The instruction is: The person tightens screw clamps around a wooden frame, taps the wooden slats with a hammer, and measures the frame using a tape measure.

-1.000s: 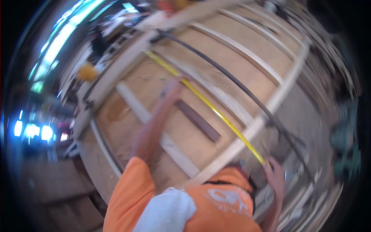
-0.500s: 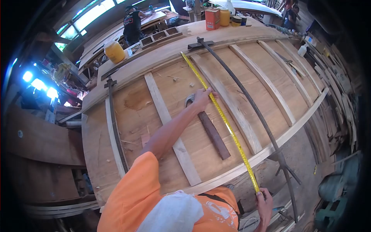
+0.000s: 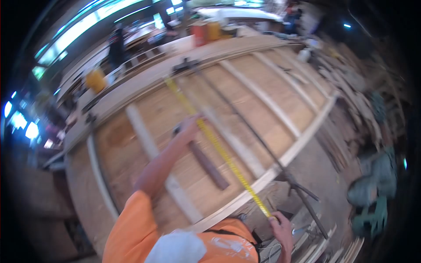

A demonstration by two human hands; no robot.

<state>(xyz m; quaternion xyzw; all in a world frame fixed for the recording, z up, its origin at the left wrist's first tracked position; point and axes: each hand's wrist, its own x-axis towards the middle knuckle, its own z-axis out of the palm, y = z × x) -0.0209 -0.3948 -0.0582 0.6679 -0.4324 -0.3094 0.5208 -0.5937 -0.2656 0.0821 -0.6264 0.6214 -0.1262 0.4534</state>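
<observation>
A yellow tape measure (image 3: 228, 161) stretches across a wooden frame panel (image 3: 164, 109), from its far edge past its near rail. My left hand (image 3: 193, 124) is closed on the middle of the blade, its fingers blurred. At the near end, beyond the near rail, my right hand (image 3: 280, 224) grips the tape. Beside the blade lies a hammer (image 3: 208, 166) with a dark handle, its head partly hidden by my left hand and forearm. Pale crosspieces (image 3: 237, 142) run on both sides of the tape.
Metal bar clamps (image 3: 241, 118) lie across the panel. Behind it stand a yellow container (image 3: 95, 80) and a red can (image 3: 199, 34). A person in dark clothing (image 3: 116, 47) is at the back left. Wood strips (image 3: 335, 147) and a green machine (image 3: 370, 217) are at the right.
The whole view has shifted and become blurred, so the panel appears further left and lower. Both hands stay on the stretched tape in about the same places.
</observation>
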